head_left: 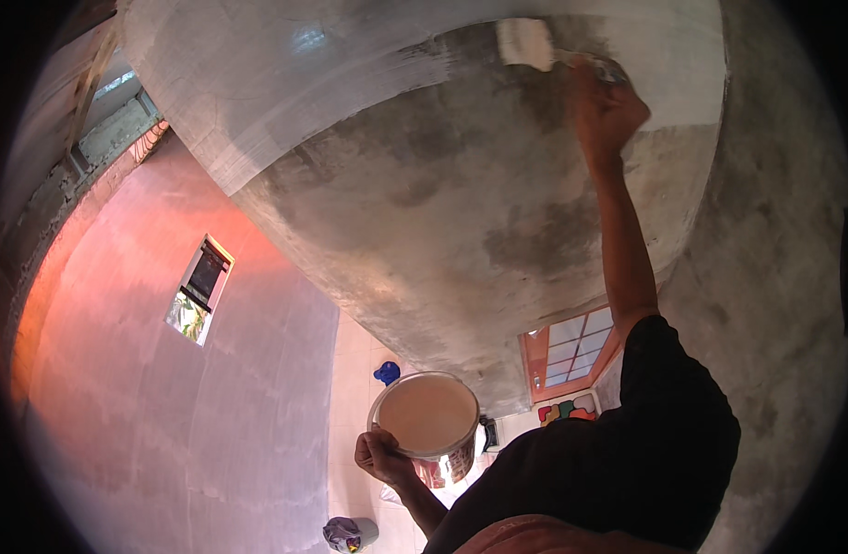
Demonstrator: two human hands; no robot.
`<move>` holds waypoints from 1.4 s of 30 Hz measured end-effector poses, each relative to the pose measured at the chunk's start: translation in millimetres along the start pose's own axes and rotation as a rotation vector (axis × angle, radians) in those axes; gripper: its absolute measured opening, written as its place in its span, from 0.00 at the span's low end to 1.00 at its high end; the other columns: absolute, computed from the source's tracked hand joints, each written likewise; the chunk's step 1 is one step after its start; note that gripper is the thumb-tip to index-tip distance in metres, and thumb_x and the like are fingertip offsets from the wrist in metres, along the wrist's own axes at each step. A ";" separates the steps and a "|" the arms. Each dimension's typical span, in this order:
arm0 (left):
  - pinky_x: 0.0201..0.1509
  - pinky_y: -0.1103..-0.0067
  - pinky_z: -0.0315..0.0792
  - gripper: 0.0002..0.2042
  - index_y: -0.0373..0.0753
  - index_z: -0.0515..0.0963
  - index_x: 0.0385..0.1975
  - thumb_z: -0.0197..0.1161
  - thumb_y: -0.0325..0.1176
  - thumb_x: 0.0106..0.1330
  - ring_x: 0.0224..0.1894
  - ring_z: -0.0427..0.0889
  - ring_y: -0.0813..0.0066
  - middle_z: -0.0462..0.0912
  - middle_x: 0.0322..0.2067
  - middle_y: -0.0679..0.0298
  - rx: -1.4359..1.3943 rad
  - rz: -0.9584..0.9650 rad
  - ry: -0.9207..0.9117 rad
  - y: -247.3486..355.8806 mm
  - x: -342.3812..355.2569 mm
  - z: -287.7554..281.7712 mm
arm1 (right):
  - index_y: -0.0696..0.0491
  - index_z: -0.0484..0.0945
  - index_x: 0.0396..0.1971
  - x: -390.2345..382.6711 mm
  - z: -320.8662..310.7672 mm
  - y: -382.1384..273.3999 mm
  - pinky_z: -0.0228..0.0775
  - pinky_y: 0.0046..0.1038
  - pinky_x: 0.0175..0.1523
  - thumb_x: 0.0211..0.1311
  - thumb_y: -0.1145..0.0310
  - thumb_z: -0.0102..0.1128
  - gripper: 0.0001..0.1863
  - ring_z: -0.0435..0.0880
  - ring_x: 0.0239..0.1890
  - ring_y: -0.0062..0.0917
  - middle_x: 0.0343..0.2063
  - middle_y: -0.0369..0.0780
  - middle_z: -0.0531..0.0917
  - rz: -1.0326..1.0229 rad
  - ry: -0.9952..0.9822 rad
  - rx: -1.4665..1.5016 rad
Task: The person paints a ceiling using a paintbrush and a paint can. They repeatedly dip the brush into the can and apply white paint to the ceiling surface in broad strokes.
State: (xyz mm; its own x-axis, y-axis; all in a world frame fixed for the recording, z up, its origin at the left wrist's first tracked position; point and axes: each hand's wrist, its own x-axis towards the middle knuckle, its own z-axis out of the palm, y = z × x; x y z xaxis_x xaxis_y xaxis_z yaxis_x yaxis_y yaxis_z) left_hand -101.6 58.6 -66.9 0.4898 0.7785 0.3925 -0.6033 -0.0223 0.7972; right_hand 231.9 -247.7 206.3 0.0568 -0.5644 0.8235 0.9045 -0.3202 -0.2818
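Up high, my right hand [608, 111] is closed round the handle of a paintbrush [526, 44]. Its wide, whitish head lies against the grey wall [424, 185], at the border between a pale painted band and the darker bare surface. Lower down, my left hand [381, 456] grips the rim of a round bucket [462, 459]. Pale, cream-coloured paint [428, 414] fills much of the bucket, with its surface facing up. Part of the brush handle is hidden by my right hand.
A pinkish wall [165, 369] with a small window [202, 288] stands at the left. Far below on the tiled floor [354, 397] are a blue object [387, 372] and a container with dark cloth [342, 534]. A framed glass door [571, 349] and a colourful mat [568, 410] lie beyond my right arm.
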 end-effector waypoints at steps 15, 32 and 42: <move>0.27 0.81 0.59 0.21 0.40 0.63 0.12 0.51 0.36 0.70 0.16 0.61 0.81 0.66 0.11 0.67 0.074 -0.034 0.063 -1.6 -6.3 -2.6 | 0.54 0.79 0.29 -92.2 130.1 -87.3 0.70 0.23 0.21 0.52 0.70 0.65 0.06 0.79 0.15 0.22 0.19 0.38 0.81 -0.329 -0.235 0.028; 0.26 0.84 0.59 0.20 0.41 0.62 0.12 0.52 0.34 0.70 0.16 0.61 0.83 0.65 0.11 0.67 -0.018 -0.046 -0.023 2.5 1.5 22.1 | 0.62 0.81 0.30 51.3 -35.3 54.3 0.74 0.20 0.30 0.55 0.68 0.68 0.11 0.85 0.26 0.22 0.23 0.39 0.84 0.148 -0.022 0.113; 0.26 0.84 0.57 0.20 0.41 0.63 0.12 0.52 0.33 0.70 0.16 0.60 0.83 0.64 0.11 0.68 -0.020 -0.105 -0.020 0.7 -5.7 25.3 | 0.51 0.82 0.35 11.4 29.0 7.3 0.70 0.24 0.22 0.49 0.64 0.66 0.12 0.79 0.16 0.25 0.21 0.37 0.83 -0.639 0.051 -0.599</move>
State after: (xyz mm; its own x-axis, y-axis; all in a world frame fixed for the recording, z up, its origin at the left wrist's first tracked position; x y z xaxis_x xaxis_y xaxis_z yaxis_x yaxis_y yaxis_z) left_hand -88.9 38.3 -57.0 0.5637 0.7630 0.3164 -0.5602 0.0718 0.8252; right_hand 251.4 -234.4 227.9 -0.4165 -0.1696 0.8932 0.3818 -0.9242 0.0025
